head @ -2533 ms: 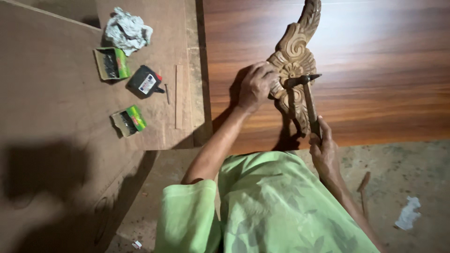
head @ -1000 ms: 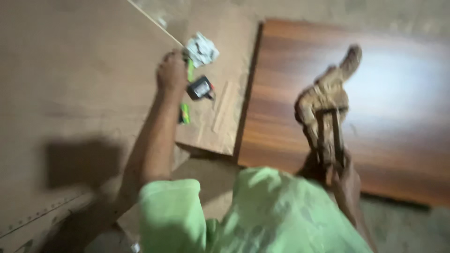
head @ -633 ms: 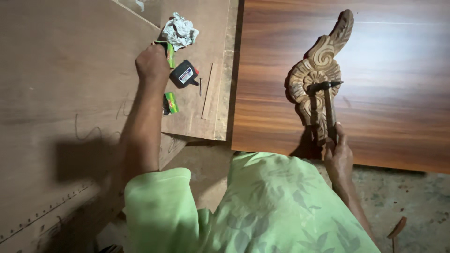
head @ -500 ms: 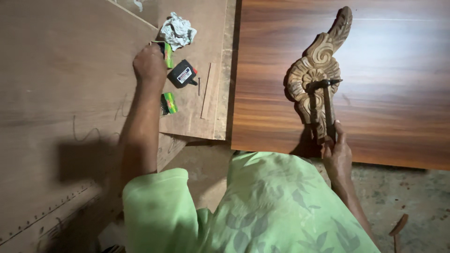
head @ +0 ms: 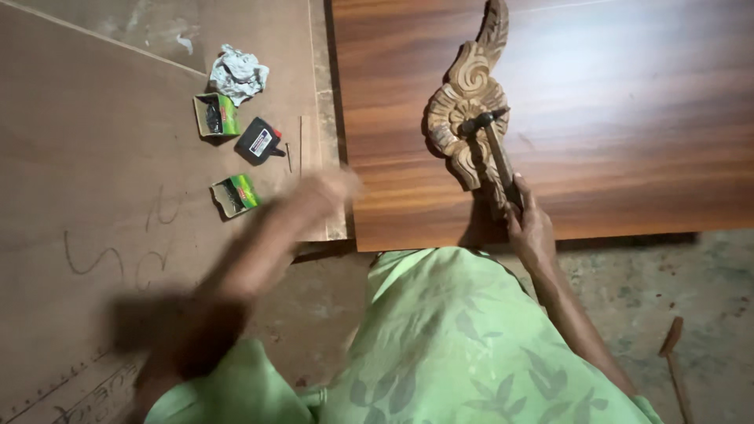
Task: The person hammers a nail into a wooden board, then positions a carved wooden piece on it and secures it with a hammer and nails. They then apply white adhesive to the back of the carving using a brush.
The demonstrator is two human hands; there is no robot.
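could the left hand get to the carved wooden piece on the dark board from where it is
Probably yes. The left hand, blurred, is just left of the dark board, and nothing lies between it and the carved piece. Only the hammer in the right hand rests on it.

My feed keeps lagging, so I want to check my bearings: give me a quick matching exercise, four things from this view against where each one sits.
Things:
1. hammer
2. crumpled cloth
3. carved wooden ornament
4. black bottle

Places:
A. on the polished dark wood panel
B. on the brown board, between two small green boxes
C. held in the right hand, head resting on the carving
D. at the far edge of the brown board, beyond the upper green box

Pairs: 1-C, 2-D, 3-A, 4-B
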